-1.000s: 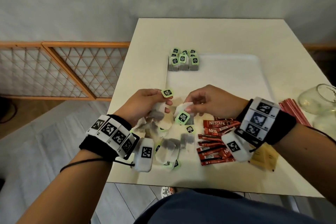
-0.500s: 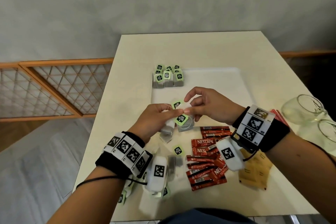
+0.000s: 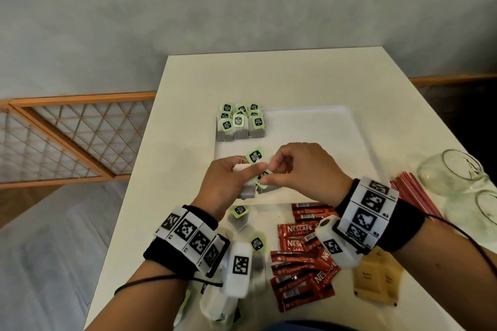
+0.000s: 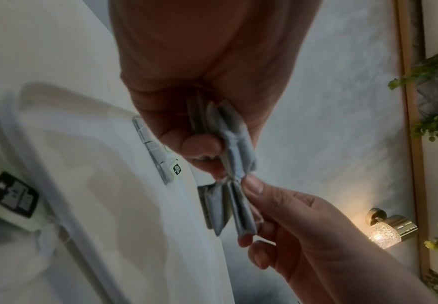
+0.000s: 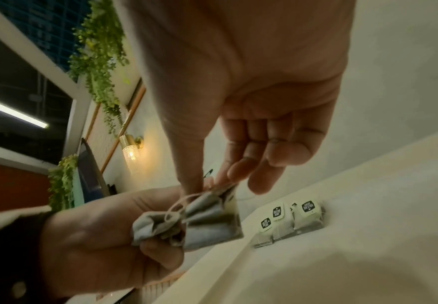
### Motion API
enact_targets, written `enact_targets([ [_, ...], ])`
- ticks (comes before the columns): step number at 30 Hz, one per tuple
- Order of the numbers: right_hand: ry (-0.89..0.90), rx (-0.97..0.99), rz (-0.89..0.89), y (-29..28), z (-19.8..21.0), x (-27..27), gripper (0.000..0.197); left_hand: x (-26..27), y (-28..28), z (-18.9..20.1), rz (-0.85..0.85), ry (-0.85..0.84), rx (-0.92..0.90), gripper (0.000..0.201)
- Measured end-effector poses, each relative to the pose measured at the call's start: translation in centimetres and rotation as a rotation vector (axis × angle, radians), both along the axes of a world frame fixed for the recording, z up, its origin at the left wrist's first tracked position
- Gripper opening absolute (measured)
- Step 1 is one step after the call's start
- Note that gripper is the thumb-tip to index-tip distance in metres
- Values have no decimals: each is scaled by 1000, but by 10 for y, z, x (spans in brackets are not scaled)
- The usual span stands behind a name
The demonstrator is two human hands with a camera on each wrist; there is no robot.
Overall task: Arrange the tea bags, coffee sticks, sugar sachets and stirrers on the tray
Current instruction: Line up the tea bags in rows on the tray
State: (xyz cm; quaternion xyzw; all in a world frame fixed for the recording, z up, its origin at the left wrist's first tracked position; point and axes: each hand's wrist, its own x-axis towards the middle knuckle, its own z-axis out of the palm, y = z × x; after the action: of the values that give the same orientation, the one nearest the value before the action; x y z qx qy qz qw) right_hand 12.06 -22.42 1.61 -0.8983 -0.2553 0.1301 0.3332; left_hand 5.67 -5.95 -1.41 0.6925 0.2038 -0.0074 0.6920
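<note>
The right hand's (image 3: pixel 304 169) thumb and forefinger (image 5: pixel 234 172) are pinching the top of one tea bag (image 5: pixel 212 222), where the string gathers, while the other fingers are hanging loosely curled and holding nothing. The left hand (image 3: pixel 228 183) is curling its fingers and thumb (image 4: pixel 200 146) around a small bundle of tea bags (image 4: pixel 233 139), and the two lots are meeting tip to tip, with strings looking tangled between them. This is probably why both hands are working so close together above the near part of the tray (image 3: pixel 349 142): one is anchoring the bundle so the other can be teasing a single bag free without dragging the rest along. Green tags (image 3: pixel 255 156) are sticking up between the hands.

Further out, a neat block of tea bags (image 3: pixel 240 122) is sitting in the tray's far left corner, tags up and packed side by side, seemingly to be leaving room for the other items. On the table (image 3: pixel 269 75) in front of the tray, loose tea bags (image 3: pixel 239 216), red coffee sticks (image 3: pixel 301 258) and tan sugar sachets (image 3: pixel 376 279) are lying in heaps, waiting. The red stirrers (image 3: pixel 414 193) are lying to the right of the tray, beside two glasses (image 3: pixel 454 174), none of these sorted yet
</note>
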Motion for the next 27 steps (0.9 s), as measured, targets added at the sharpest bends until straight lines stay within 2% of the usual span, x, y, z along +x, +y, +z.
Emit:
enact_targets([
  [4,175,51,53,1,2,13,16,5,3,0,11,7,-26,28],
  [8,308,100,125,-4,13,28,14,7,12,0,-18,5,60,36],
  [13,223,51,196,-2,21,41,12,12,14,3,-94,31,104,35],
  [17,197,4,222,0,19,48,20,15,14,6,-101,23,130,34],
  [21,164,-66,231,2,19,53,10,17,16,7,-108,21,147,34],
  [23,196,-60,211,4,19,57,8,18,20,6,-96,9,123,31],
  [27,386,76,169,7,17,67,6,19,33,4,-40,-12,129,32],
])
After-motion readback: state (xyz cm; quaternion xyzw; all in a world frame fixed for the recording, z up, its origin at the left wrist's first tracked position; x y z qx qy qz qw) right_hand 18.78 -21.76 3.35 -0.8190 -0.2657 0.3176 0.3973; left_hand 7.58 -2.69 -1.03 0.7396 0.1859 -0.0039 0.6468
